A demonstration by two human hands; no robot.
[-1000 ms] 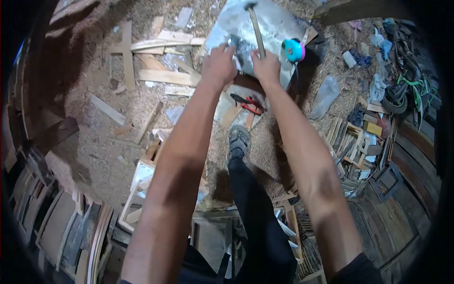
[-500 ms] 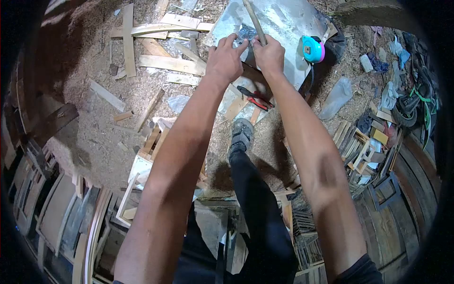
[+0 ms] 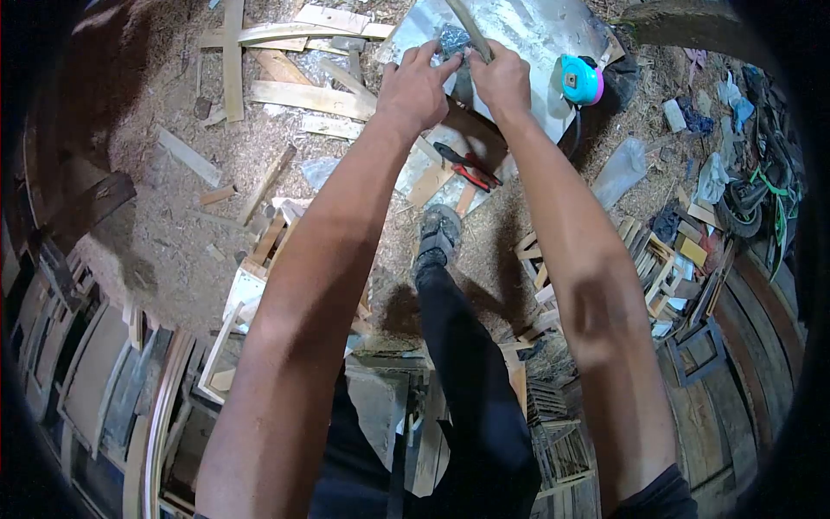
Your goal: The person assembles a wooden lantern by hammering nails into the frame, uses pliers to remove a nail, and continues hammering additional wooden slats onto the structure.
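My right hand (image 3: 501, 82) is wrapped round a thin wooden handle (image 3: 468, 26) that slants up to the left over a grey metal-topped surface (image 3: 527, 35). Just left of it, my left hand (image 3: 419, 86) rests at the surface's front edge, its fingers partly spread. Its fingertips lie beside a small clear plastic bag (image 3: 453, 39) with dark contents. Whether they grip anything is hidden. A turquoise and pink tape measure (image 3: 581, 80) lies to the right on the surface. Below the hands lie red-and-black pliers (image 3: 468, 166).
Wood strips (image 3: 311, 98) are strewn on the sawdust-covered ground at the left. A plastic bottle or bag (image 3: 619, 171) lies at the right, near a stack of wood offcuts (image 3: 661, 259). A shoe (image 3: 439, 233) stands below the pliers. A wooden frame (image 3: 699, 352) is at the lower right.
The view has shifted slightly. My left hand's fingers have moved a little nearer to my right hand, and more of the small plastic bag shows above them.
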